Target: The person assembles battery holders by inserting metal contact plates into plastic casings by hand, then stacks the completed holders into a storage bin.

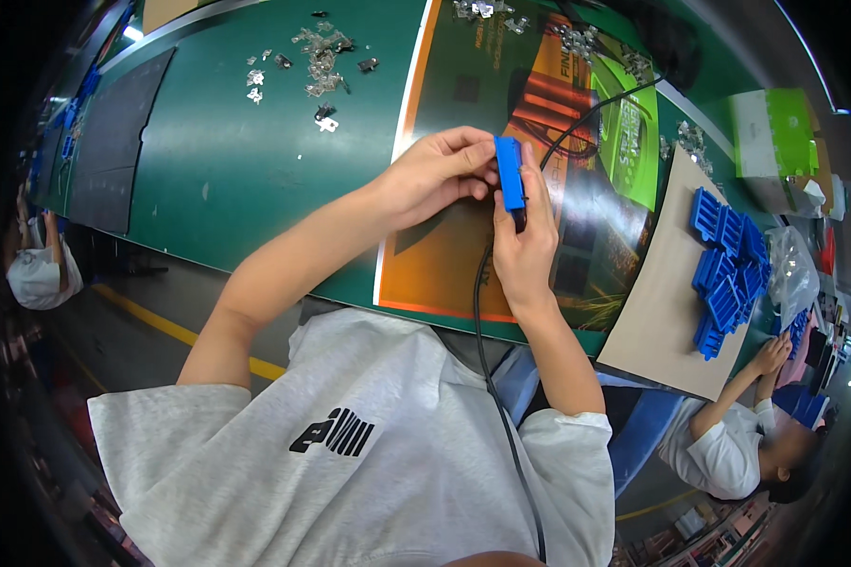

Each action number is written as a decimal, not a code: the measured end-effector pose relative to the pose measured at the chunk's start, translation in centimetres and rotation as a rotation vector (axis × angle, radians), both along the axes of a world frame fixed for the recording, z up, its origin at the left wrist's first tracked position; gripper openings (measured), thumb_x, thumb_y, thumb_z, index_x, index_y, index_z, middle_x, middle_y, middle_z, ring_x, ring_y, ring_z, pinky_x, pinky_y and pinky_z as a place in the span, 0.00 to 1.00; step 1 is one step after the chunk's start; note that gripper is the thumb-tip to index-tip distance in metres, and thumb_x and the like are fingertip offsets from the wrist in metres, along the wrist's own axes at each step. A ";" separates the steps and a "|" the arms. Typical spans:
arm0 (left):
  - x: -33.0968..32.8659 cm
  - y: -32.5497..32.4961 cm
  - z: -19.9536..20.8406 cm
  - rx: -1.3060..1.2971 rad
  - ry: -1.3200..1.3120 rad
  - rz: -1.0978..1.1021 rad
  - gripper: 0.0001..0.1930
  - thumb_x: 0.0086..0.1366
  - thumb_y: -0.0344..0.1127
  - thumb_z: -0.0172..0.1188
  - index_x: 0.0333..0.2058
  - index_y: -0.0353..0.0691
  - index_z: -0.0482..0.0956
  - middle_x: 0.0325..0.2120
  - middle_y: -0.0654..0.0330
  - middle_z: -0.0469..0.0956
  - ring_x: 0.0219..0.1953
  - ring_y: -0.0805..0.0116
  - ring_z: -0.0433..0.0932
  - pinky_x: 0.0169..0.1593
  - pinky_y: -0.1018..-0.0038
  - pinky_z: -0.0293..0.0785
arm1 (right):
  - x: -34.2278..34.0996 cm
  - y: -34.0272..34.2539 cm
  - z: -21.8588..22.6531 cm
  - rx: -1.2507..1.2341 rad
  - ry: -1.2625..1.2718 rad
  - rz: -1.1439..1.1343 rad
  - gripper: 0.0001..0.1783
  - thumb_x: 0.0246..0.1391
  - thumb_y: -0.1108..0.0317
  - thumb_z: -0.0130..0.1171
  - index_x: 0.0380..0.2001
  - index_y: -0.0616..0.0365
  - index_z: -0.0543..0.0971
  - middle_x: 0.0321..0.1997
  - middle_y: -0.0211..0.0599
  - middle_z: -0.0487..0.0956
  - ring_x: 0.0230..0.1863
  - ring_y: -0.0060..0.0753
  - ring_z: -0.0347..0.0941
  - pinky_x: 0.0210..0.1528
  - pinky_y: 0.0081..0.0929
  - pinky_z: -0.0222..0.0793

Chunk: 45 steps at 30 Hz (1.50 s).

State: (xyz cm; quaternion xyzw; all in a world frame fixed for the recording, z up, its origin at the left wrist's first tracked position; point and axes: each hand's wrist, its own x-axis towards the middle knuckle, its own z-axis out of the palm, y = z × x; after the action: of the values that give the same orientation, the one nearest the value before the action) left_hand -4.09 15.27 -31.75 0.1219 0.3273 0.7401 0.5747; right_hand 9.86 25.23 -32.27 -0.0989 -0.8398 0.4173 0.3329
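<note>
A slim blue plastic block (509, 172) stands on edge between my two hands, above a glossy printed sheet. My right hand (528, 231) grips it, with the thumb on its lower left side and the fingers along its right. At its upper left edge is my left hand (440, 175), the thumb and forefinger pinched together and the other fingers curled. Whatever lies between those fingertips is too small or hidden to make out. A black cable (478, 312) runs below my right hand and down across my shirt.
Small metal clips (323, 61) are scattered on the green table (227, 142). More clips (482, 9) lie at the back of the printed sheet (425, 274). Blue plastic parts (728, 274) are heaped on brown cardboard (652, 312) at right. Beyond sits a green-and-white box (771, 137); another person (728, 454) works at right.
</note>
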 end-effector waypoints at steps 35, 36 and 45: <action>-0.7 0.4 0.0 -0.141 0.176 0.067 0.15 0.66 0.42 0.54 0.44 0.40 0.66 0.24 0.66 0.62 0.26 0.74 0.65 0.32 0.76 0.66 | 0.1 2.3 2.8 -1.067 0.022 0.194 0.24 0.63 0.60 0.47 0.56 0.64 0.63 0.54 0.43 0.70 0.55 0.35 0.69 0.58 0.42 0.66; -0.9 0.4 0.1 -0.137 0.121 0.093 0.11 0.68 0.40 0.50 0.42 0.39 0.68 0.23 0.65 0.61 0.26 0.73 0.64 0.32 0.76 0.65 | 0.1 2.8 2.9 -1.184 0.061 0.186 0.25 0.63 0.56 0.44 0.56 0.63 0.63 0.54 0.43 0.70 0.56 0.37 0.68 0.58 0.45 0.66; -1.5 0.2 -1.2 -0.050 0.011 0.072 0.08 0.67 0.37 0.50 0.39 0.39 0.68 0.23 0.65 0.61 0.27 0.73 0.63 0.33 0.75 0.63 | 3.0 6.9 1.6 -1.604 0.433 0.092 0.27 0.63 0.51 0.39 0.55 0.61 0.63 0.56 0.47 0.69 0.56 0.46 0.67 0.58 0.47 0.65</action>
State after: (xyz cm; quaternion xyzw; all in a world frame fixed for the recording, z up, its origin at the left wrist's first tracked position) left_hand -5.60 15.48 -32.99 0.0998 0.3532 0.7511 0.5488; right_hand 12.83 32.14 -30.64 -0.1893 -0.2081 0.9122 0.2979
